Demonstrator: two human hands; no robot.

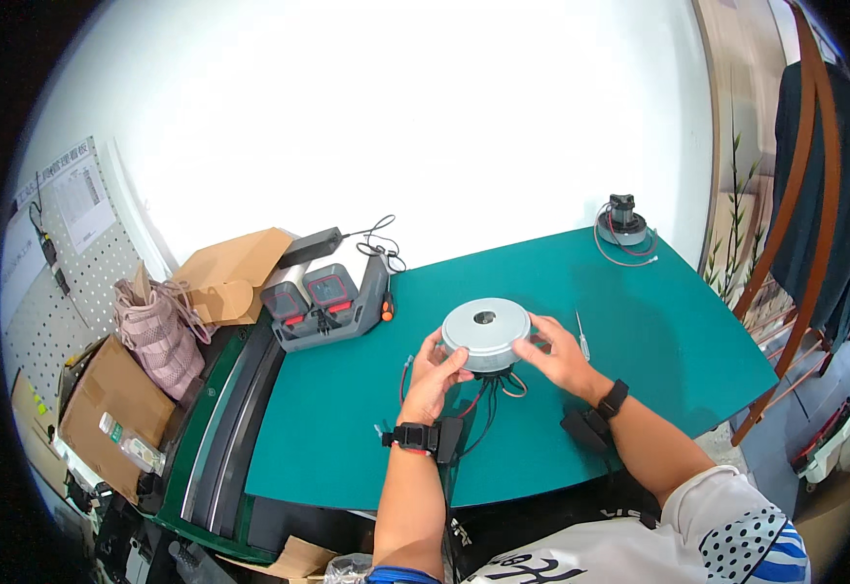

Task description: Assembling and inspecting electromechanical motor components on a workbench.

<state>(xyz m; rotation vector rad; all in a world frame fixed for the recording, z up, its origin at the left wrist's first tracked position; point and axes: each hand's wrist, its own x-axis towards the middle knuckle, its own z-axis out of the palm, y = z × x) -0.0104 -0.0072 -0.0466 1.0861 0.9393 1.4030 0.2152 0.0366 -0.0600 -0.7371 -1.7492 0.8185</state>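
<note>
Fingers (pixel 456 358) of the left hand (pixel 431 378) and right hand (pixel 565 362) clamped on opposite sides of the grey round motor unit (pixel 488 334), held over the middle of the green tabletop (pixel 337 428), wires (pixel 491 404) dangling below. Step in hand looks like steadying or inspecting it; next move probably calls for an even two-handed grip and slack in the wires. Screwdriver (pixel 583 344) lies just beside the right hand; front edge passes under the forearms (pixel 410 516); open surface behind the unit, toward the back wall (pixel 425 146)
</note>
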